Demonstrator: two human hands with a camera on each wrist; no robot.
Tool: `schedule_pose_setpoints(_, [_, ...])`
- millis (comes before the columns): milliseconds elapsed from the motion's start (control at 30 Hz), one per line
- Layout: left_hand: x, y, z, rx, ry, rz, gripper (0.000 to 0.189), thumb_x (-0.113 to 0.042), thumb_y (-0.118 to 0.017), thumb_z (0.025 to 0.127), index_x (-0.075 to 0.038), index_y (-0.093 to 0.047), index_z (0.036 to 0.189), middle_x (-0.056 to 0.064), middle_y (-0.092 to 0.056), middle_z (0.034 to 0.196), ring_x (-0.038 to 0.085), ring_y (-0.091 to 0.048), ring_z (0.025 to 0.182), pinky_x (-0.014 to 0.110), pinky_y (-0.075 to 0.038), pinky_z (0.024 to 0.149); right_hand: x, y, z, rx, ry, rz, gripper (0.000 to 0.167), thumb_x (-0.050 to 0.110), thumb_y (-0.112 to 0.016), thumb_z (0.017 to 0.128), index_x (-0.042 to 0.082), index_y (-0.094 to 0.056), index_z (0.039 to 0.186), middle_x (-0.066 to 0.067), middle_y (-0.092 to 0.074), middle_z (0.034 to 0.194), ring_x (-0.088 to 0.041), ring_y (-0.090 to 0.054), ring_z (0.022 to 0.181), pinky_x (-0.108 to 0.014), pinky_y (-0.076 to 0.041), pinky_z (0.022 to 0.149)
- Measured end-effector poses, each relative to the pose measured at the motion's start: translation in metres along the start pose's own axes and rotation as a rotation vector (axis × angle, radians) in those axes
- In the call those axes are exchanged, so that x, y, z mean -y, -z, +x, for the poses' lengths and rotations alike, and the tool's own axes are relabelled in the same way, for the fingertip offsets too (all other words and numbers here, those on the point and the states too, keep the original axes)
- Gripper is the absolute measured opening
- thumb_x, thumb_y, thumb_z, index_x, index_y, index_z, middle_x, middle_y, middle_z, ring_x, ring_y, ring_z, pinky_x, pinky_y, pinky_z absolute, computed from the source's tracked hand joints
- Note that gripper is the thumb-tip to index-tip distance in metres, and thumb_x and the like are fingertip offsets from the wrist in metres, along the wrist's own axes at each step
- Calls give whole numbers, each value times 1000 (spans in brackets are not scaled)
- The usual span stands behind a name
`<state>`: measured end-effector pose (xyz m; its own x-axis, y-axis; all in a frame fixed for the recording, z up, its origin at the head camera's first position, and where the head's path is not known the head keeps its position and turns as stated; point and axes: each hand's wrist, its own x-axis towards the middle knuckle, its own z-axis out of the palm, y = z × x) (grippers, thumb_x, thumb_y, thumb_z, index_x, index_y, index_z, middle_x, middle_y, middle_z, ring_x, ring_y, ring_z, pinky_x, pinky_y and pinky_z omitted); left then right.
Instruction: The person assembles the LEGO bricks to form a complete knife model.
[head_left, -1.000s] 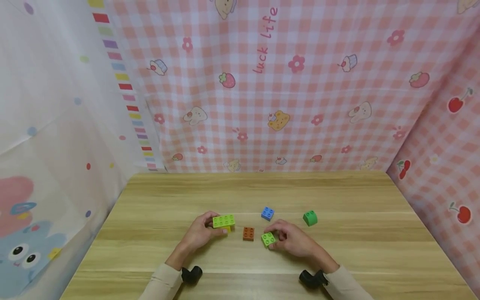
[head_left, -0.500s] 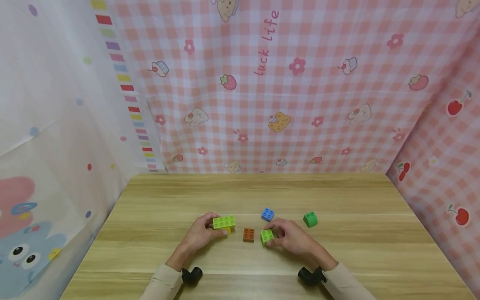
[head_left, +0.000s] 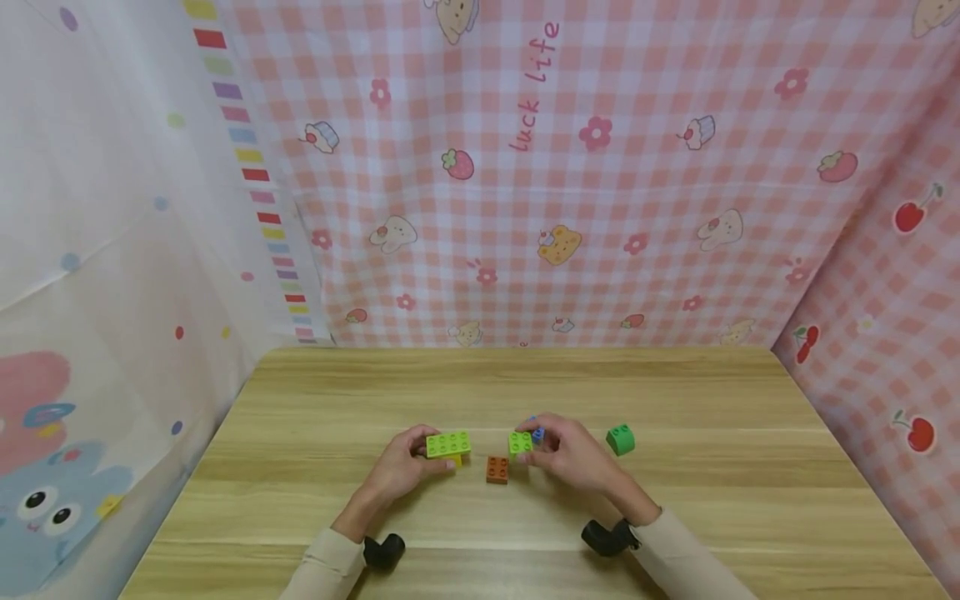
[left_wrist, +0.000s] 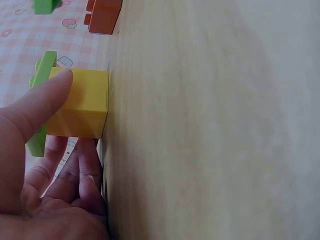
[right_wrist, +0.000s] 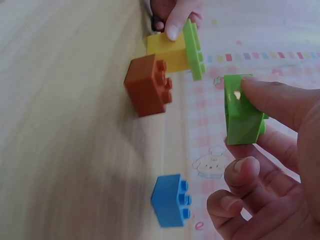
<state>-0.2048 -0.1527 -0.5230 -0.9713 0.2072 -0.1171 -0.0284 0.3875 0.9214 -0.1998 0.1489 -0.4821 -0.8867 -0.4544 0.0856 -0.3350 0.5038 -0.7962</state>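
Note:
My left hand (head_left: 399, 463) grips a yellow brick (left_wrist: 85, 102) standing on the wooden table, thumb on one side and fingers on the other. On top of that brick sits a longer lime green flat brick (head_left: 448, 443), its right end overhanging. My right hand (head_left: 573, 452) pinches a small lime green brick (right_wrist: 241, 112) between thumb and fingers, raised off the table. Just in front of it stands an orange-brown brick (head_left: 497, 471). In the head view the right hand's fingers partly cover a blue brick (right_wrist: 170, 201), which is fully seen in the right wrist view.
To the right lies a green brick with a rounded side (head_left: 621, 439). The wooden table (head_left: 360, 383) ends at a pink checked cloth (head_left: 480, 200) behind. White and pink cloths hang at the sides. A black wrist mount (head_left: 609, 538) sits at each wrist.
My right hand has lifted the small lime green brick and carried it left and away from me, toward the left hand's bricks. The left hand stays in place.

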Motion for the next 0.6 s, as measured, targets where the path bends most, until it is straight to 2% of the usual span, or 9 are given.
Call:
schedule_pose_setpoints(200, [0,0,1,-2,2,-8,37,-19,-84,79,-12,-66,111,1,-68,102,17,-60,93,34,-45,84,13,-4,8,-9,26,1,32,20,-78,87,17,-68,117,-4,-56,84,-12,-47,70,-24,-39,59])
schedule_pose_setpoints(467, [-1,-1,-1,-15,-7,4,37,-18,-85,79,-10,-66,109,0,-69,101,16,-61,92,33,-46,83,22,-10,20,-7,45,9,31,23,-77,87,18,-68,117,0,-55,78,-10,-47,66,-24,-39,58])
schedule_pose_setpoints(600, [0,-1,0,-6,-12,-14,35,-18,-85,79,-11,-66,108,0,-69,101,17,-60,92,34,-46,83,25,-13,26,-1,60,33,32,25,-77,88,17,-68,118,-2,-55,76,-9,-46,64,-23,-39,56])
